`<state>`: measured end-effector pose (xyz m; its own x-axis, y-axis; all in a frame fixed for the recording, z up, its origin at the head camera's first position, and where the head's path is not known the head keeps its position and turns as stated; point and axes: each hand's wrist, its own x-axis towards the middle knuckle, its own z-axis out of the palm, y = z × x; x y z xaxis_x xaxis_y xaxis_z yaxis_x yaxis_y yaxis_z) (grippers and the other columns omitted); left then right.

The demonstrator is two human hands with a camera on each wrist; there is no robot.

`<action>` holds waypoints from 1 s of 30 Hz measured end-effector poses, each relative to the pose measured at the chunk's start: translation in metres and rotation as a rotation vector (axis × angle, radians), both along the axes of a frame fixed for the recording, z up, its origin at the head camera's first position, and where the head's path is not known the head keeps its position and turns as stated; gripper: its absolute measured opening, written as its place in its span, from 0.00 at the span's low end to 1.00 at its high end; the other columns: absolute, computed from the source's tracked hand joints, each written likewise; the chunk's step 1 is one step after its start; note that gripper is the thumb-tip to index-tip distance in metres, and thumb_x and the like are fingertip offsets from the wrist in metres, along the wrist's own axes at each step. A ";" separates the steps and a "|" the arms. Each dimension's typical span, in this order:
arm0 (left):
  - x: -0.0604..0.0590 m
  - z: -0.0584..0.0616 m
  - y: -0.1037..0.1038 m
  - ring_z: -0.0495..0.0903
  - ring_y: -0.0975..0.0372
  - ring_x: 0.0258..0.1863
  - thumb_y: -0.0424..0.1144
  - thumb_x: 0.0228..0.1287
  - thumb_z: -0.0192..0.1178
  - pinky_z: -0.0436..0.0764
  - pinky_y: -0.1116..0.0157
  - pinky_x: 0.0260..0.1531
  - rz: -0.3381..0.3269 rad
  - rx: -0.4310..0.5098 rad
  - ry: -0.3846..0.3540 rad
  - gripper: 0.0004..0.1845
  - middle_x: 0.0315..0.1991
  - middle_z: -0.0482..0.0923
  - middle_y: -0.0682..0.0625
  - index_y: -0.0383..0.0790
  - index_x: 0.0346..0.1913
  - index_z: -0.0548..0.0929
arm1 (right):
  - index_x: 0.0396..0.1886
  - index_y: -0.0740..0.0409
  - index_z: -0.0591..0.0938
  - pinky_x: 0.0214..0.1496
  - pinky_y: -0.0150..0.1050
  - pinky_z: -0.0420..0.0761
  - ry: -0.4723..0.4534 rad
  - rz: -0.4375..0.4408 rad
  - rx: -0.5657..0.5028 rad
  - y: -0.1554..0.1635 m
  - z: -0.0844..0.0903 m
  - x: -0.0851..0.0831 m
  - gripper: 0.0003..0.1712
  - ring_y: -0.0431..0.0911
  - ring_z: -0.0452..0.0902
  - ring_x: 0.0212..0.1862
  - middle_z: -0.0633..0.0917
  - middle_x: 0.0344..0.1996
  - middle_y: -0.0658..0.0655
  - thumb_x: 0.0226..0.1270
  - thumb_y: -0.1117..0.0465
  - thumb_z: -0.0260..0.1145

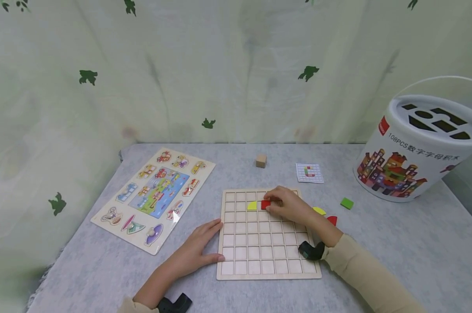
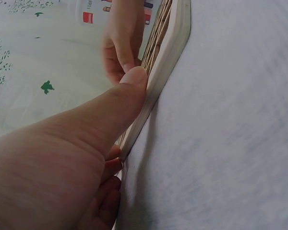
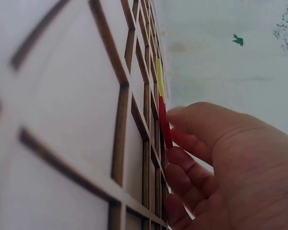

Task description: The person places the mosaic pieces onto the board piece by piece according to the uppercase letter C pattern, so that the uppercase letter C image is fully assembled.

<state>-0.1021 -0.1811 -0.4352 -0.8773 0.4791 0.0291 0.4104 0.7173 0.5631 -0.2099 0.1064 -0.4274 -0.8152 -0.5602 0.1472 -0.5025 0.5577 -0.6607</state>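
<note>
A wooden grid board [image 1: 258,253] lies flat, divided into small square cells. My left hand [image 1: 198,247] rests against its left edge, thumb and fingertips spread along the rim; the left wrist view shows the thumb on that edge. Over the board's upper part, my right hand [image 1: 287,203] pinches a red square tile [image 1: 265,204] between thumb and fingers. In the right wrist view this red tile [image 3: 165,122] stands slightly tilted at the grid. Just left of it, a yellow tile with one rounded corner [image 1: 252,205] sits in a cell.
Right of the board lie another yellow tile [image 1: 319,211], a red quarter-round tile [image 1: 331,220] and a green square tile [image 1: 347,203]. Behind are a pattern card [image 1: 309,173] and a wooden cube [image 1: 261,161]. A picture puzzle board [image 1: 157,195] lies left; a white bucket [image 1: 412,156] stands right.
</note>
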 end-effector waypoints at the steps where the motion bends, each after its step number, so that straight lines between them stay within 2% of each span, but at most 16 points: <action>1: 0.000 0.000 0.000 0.47 0.61 0.59 0.59 0.43 0.55 0.55 0.58 0.52 -0.001 0.002 0.002 0.42 0.61 0.48 0.56 0.46 0.61 0.55 | 0.38 0.53 0.77 0.39 0.35 0.68 -0.002 0.000 -0.001 0.000 0.000 0.000 0.13 0.40 0.66 0.36 0.74 0.34 0.47 0.51 0.58 0.61; 13: 0.001 0.003 0.001 0.47 0.61 0.59 0.59 0.43 0.55 0.56 0.57 0.52 -0.004 0.005 -0.009 0.42 0.61 0.48 0.55 0.45 0.61 0.55 | 0.40 0.48 0.77 0.34 0.35 0.67 -0.010 0.032 0.054 -0.004 0.005 0.001 0.15 0.39 0.65 0.34 0.72 0.34 0.47 0.50 0.56 0.62; 17: 0.001 0.002 0.001 0.47 0.61 0.59 0.59 0.43 0.55 0.55 0.57 0.52 -0.003 -0.001 -0.010 0.42 0.61 0.48 0.55 0.45 0.61 0.55 | 0.45 0.48 0.76 0.36 0.36 0.68 -0.084 0.037 0.029 0.000 0.008 0.003 0.19 0.40 0.65 0.37 0.72 0.38 0.47 0.51 0.55 0.61; 20: 0.001 0.002 0.000 0.47 0.61 0.59 0.59 0.44 0.55 0.55 0.57 0.52 -0.006 -0.002 -0.011 0.42 0.61 0.48 0.55 0.46 0.61 0.54 | 0.50 0.50 0.72 0.42 0.38 0.68 -0.167 0.028 -0.017 0.005 0.012 0.006 0.24 0.42 0.65 0.43 0.70 0.44 0.47 0.51 0.54 0.61; 23: 0.001 0.002 0.000 0.47 0.61 0.59 0.59 0.43 0.54 0.55 0.57 0.52 -0.006 -0.001 -0.012 0.42 0.61 0.48 0.56 0.46 0.62 0.54 | 0.53 0.51 0.69 0.47 0.42 0.67 -0.188 0.012 -0.047 0.012 0.019 0.010 0.26 0.46 0.65 0.48 0.69 0.48 0.48 0.51 0.54 0.60; 30: 0.001 0.002 0.000 0.47 0.61 0.59 0.59 0.44 0.54 0.56 0.57 0.52 -0.008 -0.005 -0.011 0.42 0.61 0.48 0.55 0.46 0.62 0.54 | 0.53 0.49 0.68 0.47 0.48 0.65 -0.063 -0.078 0.001 0.041 0.036 0.020 0.27 0.49 0.64 0.50 0.69 0.49 0.49 0.50 0.54 0.61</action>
<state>-0.1011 -0.1810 -0.4335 -0.8739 0.4859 0.0174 0.4097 0.7168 0.5642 -0.1898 0.1479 -0.3912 -0.8638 -0.4951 0.0932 -0.4149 0.5943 -0.6890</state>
